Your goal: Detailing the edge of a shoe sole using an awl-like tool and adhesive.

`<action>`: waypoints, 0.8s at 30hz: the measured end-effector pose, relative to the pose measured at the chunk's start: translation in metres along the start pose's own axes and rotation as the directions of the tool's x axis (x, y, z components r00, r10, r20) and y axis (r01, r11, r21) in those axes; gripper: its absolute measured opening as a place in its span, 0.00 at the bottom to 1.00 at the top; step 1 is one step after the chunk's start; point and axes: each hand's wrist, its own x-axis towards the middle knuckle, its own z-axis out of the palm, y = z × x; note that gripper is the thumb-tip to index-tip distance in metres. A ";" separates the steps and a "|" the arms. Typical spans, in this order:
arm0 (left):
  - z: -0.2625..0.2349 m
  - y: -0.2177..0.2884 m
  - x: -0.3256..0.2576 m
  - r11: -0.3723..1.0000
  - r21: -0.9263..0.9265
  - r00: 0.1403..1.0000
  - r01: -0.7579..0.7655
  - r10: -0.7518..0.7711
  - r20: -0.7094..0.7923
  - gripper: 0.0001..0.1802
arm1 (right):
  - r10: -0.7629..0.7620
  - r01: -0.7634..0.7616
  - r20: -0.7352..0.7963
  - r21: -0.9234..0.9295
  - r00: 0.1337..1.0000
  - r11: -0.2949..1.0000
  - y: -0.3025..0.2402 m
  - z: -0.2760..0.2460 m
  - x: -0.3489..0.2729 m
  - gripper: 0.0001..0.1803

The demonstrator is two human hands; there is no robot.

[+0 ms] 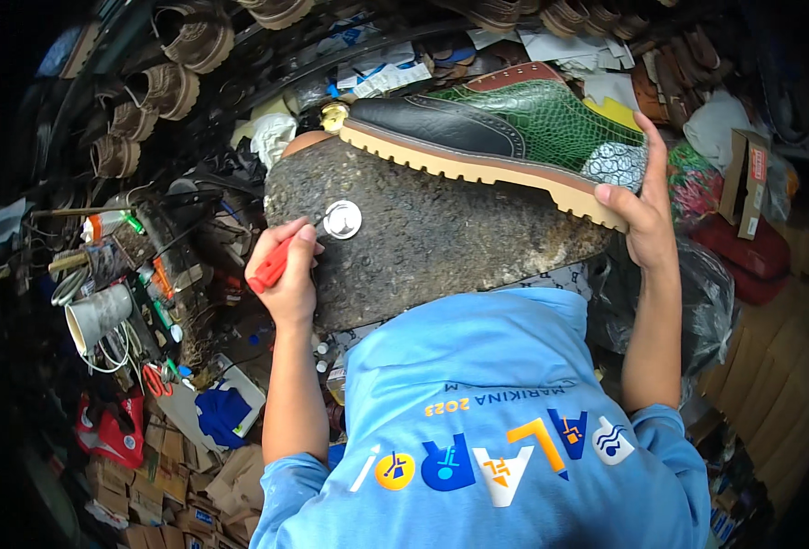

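Note:
A shoe (pixel 505 128) with a black toe, green scaled side and tan sole lies on its side along the far edge of a dark, stained work slab (pixel 441 242). My right hand (pixel 638 206) grips the shoe at its heel end, thumb on the sole. My left hand (pixel 285 270) is closed around a thin red-handled tool (pixel 272 265), held like a pen. The tool's tip reaches a small round metal lid (pixel 342 220) resting on the slab near its left end. A gold-coloured cap (pixel 334 114) shows just beyond the shoe's toe.
Rows of tan shoe soles (pixel 162 87) hang at the upper left. A cluttered bench on the left holds a paper cup (pixel 98 316), wires and red-handled scissors (pixel 156 380). Paper scraps and shoe parts pile behind the shoe; a black plastic bag (pixel 697 293) and cardboard boxes (pixel 748 178) lie right.

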 end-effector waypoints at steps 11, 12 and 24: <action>0.001 -0.008 0.005 0.993 0.102 0.998 -0.059 0.057 0.021 0.10 | -0.149 0.171 0.122 -0.195 0.981 0.966 -0.011 -0.002 -0.007 0.70; 0.000 -0.008 0.005 0.998 0.047 0.999 -0.047 0.047 -0.001 0.10 | -0.139 0.159 0.119 -0.177 0.983 0.971 -0.010 -0.001 -0.007 0.73; 0.138 0.098 -0.020 0.732 -0.610 0.892 0.305 0.004 0.451 0.05 | -0.121 0.153 0.117 -0.329 0.986 0.932 -0.013 0.007 -0.022 0.70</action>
